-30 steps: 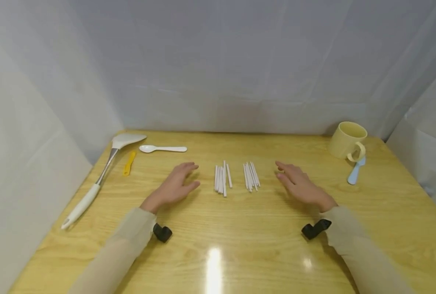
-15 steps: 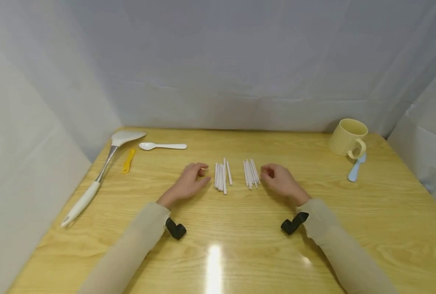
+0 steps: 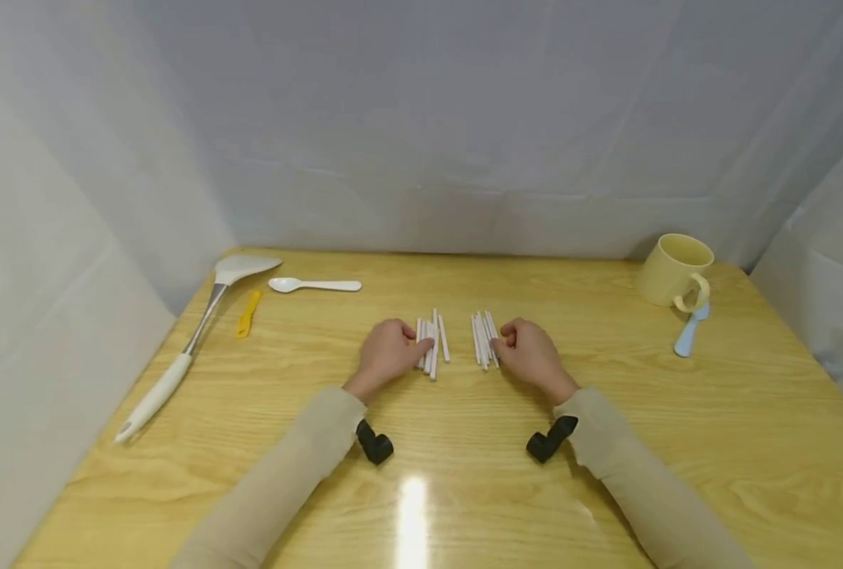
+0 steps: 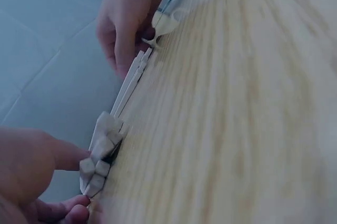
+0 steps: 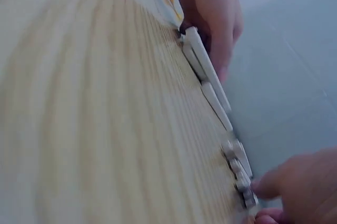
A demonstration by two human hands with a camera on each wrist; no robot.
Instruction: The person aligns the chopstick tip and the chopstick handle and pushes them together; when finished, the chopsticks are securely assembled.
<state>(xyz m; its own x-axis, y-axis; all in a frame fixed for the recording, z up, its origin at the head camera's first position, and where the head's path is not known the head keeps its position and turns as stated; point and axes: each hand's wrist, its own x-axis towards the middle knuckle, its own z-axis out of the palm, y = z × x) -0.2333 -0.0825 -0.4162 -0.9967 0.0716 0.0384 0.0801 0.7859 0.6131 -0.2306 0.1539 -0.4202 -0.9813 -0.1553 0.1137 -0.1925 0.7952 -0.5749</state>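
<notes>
Two loose bunches of slim white sticks lie side by side on the wooden table. Over the left bunch, the left hand has its thumb across the sticks and its curled fingers at their outer side. The right hand is at the outer edge of the right bunch, thumb against the sticks and fingers bent. Blunt ends of the sticks show between thumb and fingers in the left wrist view. From the right wrist, the thumb meets the near sticks, with fingertips low beside them.
At the left lie a white-headed ladle-like utensil with a long handle, a small yellow tool and a white spoon. A yellow mug stands back right, by a light-blue small utensil. Pale sheeting encloses the table.
Both hands have moved inward from either side to the two bunches, and their fingers have curled. The left thumb now overlaps its sticks. The bunches lie nearly as before.
</notes>
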